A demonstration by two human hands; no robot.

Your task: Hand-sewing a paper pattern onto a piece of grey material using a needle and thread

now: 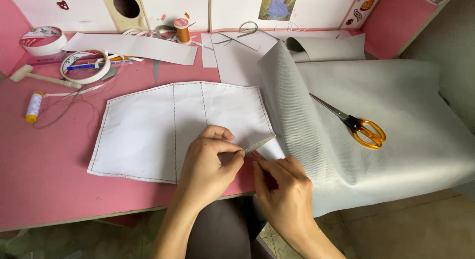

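I see my left hand [208, 162] pinched shut on small metal tweezers [259, 144], tips pointing right. My right hand [283, 189] is just beside it with fingers pinched together; I cannot tell what it holds. Both sit at the near edge of the stitched white cloth piece [148, 130] on the pink bench [44, 170]. Orange-handled scissors [354, 123] lie on the grey fabric [396, 120], well apart.

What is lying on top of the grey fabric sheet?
Orange-handled scissors lie on the grey fabric sheet, blades closed. The fabric's left edge overlaps the stitched white panel; whatever lies beneath the fabric is covered.
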